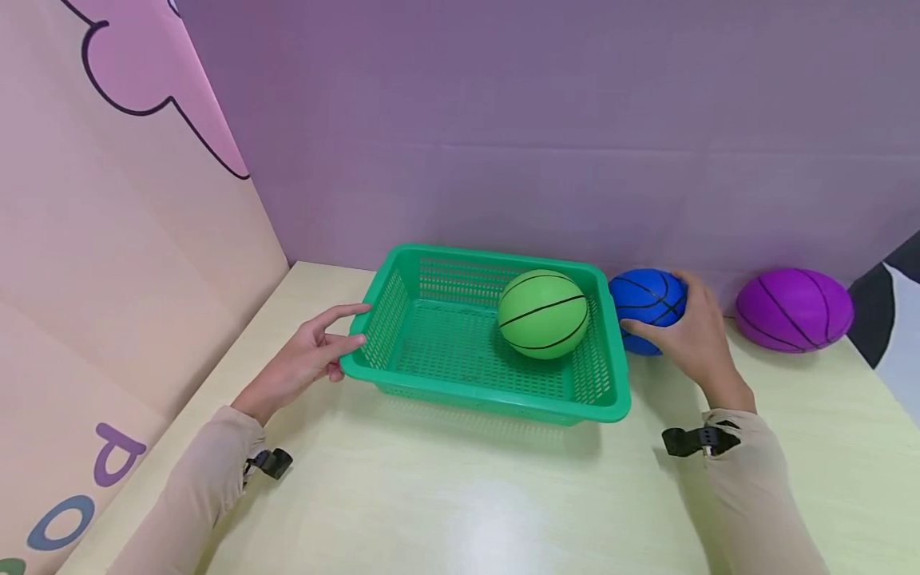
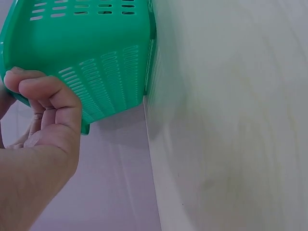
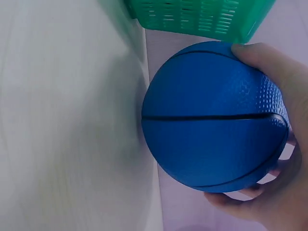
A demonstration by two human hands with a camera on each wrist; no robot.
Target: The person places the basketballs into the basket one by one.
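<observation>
A green plastic basket [image 1: 460, 391] with slotted walls stands on the table, and a light green ball [image 1: 544, 314] with black lines lies in its right part. At the basket's left end, my left hand [image 1: 305, 355] pinches the rim between thumb and fingers; the left wrist view shows fingertips [image 2: 41, 86] curled at that rim. My right hand [image 1: 686, 331] grips a blue ball [image 1: 643, 299] just right of the basket. In the right wrist view, the thumb and fingers spread round opposite sides of the blue ball [image 3: 207, 144].
A purple ball [image 1: 794, 310] rests at the back right of the pale table [image 1: 446, 495]. Behind the table rises a purple wall [image 1: 546, 120]. A printed panel [image 1: 108, 279] borders the left side, and a black and white shape [image 1: 884, 311] shows at the right edge.
</observation>
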